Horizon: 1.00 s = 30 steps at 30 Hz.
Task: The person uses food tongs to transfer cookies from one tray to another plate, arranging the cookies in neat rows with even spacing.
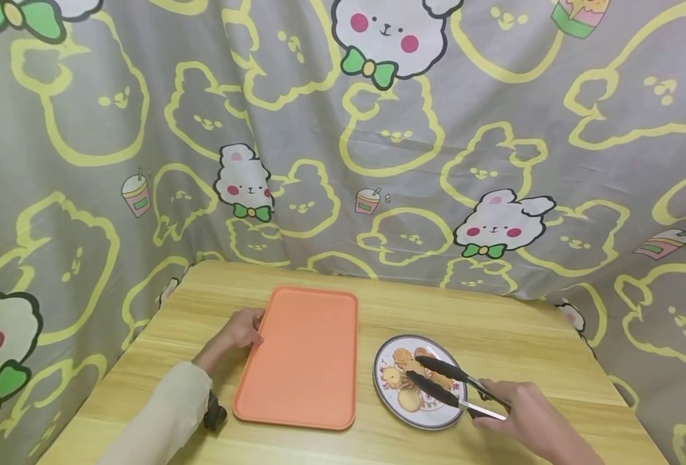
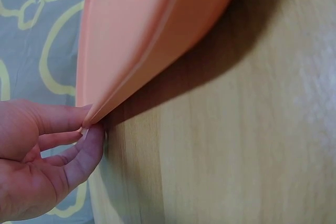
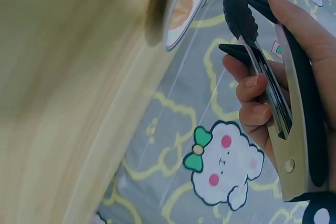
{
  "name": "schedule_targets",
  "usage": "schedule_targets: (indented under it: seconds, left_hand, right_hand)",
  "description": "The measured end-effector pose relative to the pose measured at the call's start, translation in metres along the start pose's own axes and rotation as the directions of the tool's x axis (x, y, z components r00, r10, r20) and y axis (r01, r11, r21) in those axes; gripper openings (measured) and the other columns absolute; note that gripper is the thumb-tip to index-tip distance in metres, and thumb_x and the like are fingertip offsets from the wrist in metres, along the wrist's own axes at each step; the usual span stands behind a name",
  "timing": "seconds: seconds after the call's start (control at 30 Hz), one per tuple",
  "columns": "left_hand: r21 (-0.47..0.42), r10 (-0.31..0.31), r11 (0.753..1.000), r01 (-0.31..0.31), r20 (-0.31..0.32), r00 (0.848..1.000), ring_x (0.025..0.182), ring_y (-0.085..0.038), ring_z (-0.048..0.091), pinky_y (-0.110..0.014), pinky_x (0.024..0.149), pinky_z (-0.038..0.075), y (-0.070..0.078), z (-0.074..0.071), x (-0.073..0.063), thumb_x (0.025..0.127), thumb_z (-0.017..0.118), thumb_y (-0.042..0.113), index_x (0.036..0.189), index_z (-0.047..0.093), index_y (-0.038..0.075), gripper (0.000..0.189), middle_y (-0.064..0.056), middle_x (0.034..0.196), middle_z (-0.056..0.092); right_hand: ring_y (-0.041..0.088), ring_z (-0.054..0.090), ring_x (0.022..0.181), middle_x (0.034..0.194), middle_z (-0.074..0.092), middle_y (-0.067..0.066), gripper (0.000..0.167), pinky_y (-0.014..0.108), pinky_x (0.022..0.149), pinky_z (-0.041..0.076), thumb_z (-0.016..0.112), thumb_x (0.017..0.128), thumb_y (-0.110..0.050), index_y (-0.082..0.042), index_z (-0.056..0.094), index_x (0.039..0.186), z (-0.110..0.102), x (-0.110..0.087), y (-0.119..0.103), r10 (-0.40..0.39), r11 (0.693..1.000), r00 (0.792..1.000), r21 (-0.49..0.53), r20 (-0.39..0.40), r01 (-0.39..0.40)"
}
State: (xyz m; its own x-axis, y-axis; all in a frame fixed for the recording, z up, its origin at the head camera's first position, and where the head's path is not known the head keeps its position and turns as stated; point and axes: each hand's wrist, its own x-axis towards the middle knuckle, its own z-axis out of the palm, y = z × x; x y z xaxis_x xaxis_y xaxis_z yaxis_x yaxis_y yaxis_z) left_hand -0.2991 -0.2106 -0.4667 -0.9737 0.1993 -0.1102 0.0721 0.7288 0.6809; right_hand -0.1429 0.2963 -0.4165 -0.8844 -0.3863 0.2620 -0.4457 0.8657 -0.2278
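Note:
An orange rectangular tray (image 1: 308,361) lies on the wooden table, left of the middle. My left hand (image 1: 243,327) pinches its left edge; in the left wrist view, thumb and fingers of that hand (image 2: 58,156) meet at the rim of the tray (image 2: 126,30). My right hand (image 1: 523,410) grips metal tongs (image 1: 447,384) with black tips. The tips are parted and hang over cookies (image 1: 408,399) on a round patterned plate (image 1: 386,403); whether they touch a cookie I cannot tell. Fingers curl round the tongs (image 3: 294,103) in the right wrist view.
The wooden table (image 1: 215,278) carries the tray and, to its right, the plate. A grey curtain (image 1: 320,129) with yellow outlines and cartoon animals hangs behind and at both sides. A black object (image 1: 215,413) sits at my left wrist.

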Motion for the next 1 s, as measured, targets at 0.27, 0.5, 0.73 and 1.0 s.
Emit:
schedule_targets:
  seconds: [0.27, 0.5, 0.73, 1.0]
  left_hand:
    - [0.006, -0.007, 1.000, 0.007, -0.003, 1.000, 0.057, -0.016, 0.060, -0.029, 0.054, 0.053, 0.000, 0.000, 0.000, 0.068, 0.067, -0.011, 0.136, 0.041, -0.014, 0.073, -0.014, 0.079, 0.064]
    - [0.021, -0.002, 1.000, 0.002, -0.005, 1.000, 0.057, -0.015, 0.058, -0.029, 0.053, 0.052, 0.001, 0.001, 0.001, 0.068, 0.067, -0.011, 0.135, 0.041, -0.014, 0.072, -0.014, 0.078, 0.063]
    - [0.009, 0.004, 1.000, -0.004, -0.009, 1.000, 0.056, -0.015, 0.058, -0.029, 0.052, 0.052, 0.001, 0.001, 0.001, 0.067, 0.066, -0.012, 0.135, 0.041, -0.014, 0.073, -0.014, 0.077, 0.063]
    - [0.007, -0.002, 1.000, 0.002, -0.004, 1.000, 0.055, -0.015, 0.057, -0.029, 0.052, 0.052, 0.001, 0.002, 0.001, 0.068, 0.066, -0.011, 0.135, 0.042, -0.012, 0.072, -0.014, 0.077, 0.063]
  right_hand:
    - [0.015, 0.069, 0.084, 0.098, 0.073, 0.005, 0.068, 0.026, 0.066, 0.054, 0.075, 0.069, -0.054, -0.002, 0.069, 0.113, -0.008, -0.021, 0.015, 0.132, 0.990, 0.965, 0.024, 0.228, -0.141]
    - [0.033, 0.069, 0.090, 0.104, 0.072, 0.013, 0.071, 0.037, 0.069, 0.057, 0.075, 0.069, -0.053, 0.001, 0.067, 0.115, -0.010, -0.032, 0.022, 0.190, 0.976, 0.936, 0.047, 0.295, -0.213]
    - [0.035, 0.068, 0.094, 0.108, 0.070, 0.015, 0.075, 0.040, 0.072, 0.056, 0.074, 0.069, -0.054, 0.003, 0.065, 0.117, -0.012, -0.030, 0.025, 0.215, 0.968, 0.915, 0.053, 0.341, -0.247]
    - [0.032, 0.067, 0.097, 0.109, 0.069, 0.018, 0.076, 0.042, 0.073, 0.056, 0.080, 0.065, -0.048, 0.005, 0.064, 0.118, -0.018, -0.022, 0.025, 0.287, 0.929, 0.864, 0.100, 0.413, -0.357]
